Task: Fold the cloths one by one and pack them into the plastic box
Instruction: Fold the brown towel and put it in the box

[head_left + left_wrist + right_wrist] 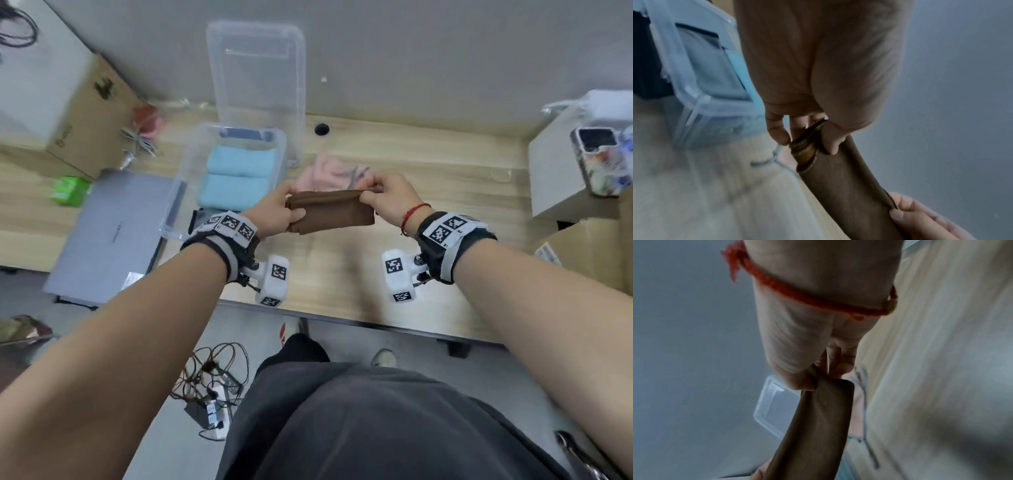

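A folded brown cloth (330,212) hangs in the air above the wooden table (428,164), stretched between both hands. My left hand (277,210) pinches its left end; the left wrist view shows thumb and fingers clamped on the layered edge of the brown cloth (844,183). My right hand (383,195) pinches the upper right corner, and the right wrist view shows the brown cloth (818,426) running down from it. The clear plastic box (191,164) stands to the left with two folded light-blue cloths (239,178) inside. A pink cloth (325,174) lies crumpled behind the hands.
The box's clear lid (257,78) leans against the wall behind it. A closed grey laptop (109,233) and a green pack (68,190) lie at the left, cardboard boxes (78,113) at the far left and right. A phone (599,161) rests on a white box.
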Available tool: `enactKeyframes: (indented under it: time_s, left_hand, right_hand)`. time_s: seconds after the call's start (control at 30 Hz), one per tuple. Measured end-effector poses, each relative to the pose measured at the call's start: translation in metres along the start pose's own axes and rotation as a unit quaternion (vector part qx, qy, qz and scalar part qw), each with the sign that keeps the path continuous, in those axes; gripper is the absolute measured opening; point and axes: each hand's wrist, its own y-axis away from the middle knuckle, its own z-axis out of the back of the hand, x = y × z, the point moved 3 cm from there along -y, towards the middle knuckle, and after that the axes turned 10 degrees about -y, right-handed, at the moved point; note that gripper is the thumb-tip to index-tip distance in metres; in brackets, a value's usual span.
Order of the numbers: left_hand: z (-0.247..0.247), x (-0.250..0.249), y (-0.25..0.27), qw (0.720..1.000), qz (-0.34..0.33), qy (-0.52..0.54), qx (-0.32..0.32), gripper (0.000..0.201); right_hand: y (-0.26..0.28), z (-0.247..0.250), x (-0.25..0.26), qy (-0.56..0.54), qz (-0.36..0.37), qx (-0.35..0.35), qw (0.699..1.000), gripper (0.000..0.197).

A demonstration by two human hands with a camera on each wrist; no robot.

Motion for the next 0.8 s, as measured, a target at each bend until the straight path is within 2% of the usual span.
enactKeyframes:
  time_s: [0.13, 0.3, 0.37, 0.47, 0.57, 0.67, 0.8]
  left_hand:
    - [0.073, 0.011, -0.011, 0.996, -0.009, 0.057, -0.074, 0.019]
    - [0.153, 0.047, -0.028, 0.996, 0.006, 0.033, -0.082, 0.016]
    - [0.181, 0.064, -0.039, 0.997, 0.019, -0.023, -0.078, 0.023]
    - [0.210, 0.089, -0.054, 0.983, 0.015, -0.177, -0.048, 0.028]
    - [0.211, 0.102, -0.066, 0.947, -0.025, -0.320, -0.022, 0.032]
    - [0.207, 0.111, -0.083, 0.891, -0.054, -0.450, -0.030, 0.034]
    - [0.207, 0.120, -0.104, 0.829, -0.061, -0.556, 0.011, 0.029]
  right_hand:
    - [-0.035, -0.030, 0.052, 0.010, 0.038, 0.011, 0.999, 0.018]
    - [-0.075, -0.097, 0.083, 0.063, 0.037, 0.022, 0.997, 0.020]
    - [-0.087, -0.123, 0.090, 0.078, 0.026, 0.023, 0.996, 0.019]
    - [-0.102, -0.163, 0.092, 0.113, -0.010, 0.027, 0.993, 0.017]
    - [-0.110, -0.188, 0.087, 0.162, -0.038, 0.032, 0.986, 0.016]
    - [-0.120, -0.205, 0.086, 0.259, -0.043, 0.029, 0.965, 0.019]
    - [-0.134, -0.224, 0.088, 0.339, -0.052, 0.045, 0.938, 0.022]
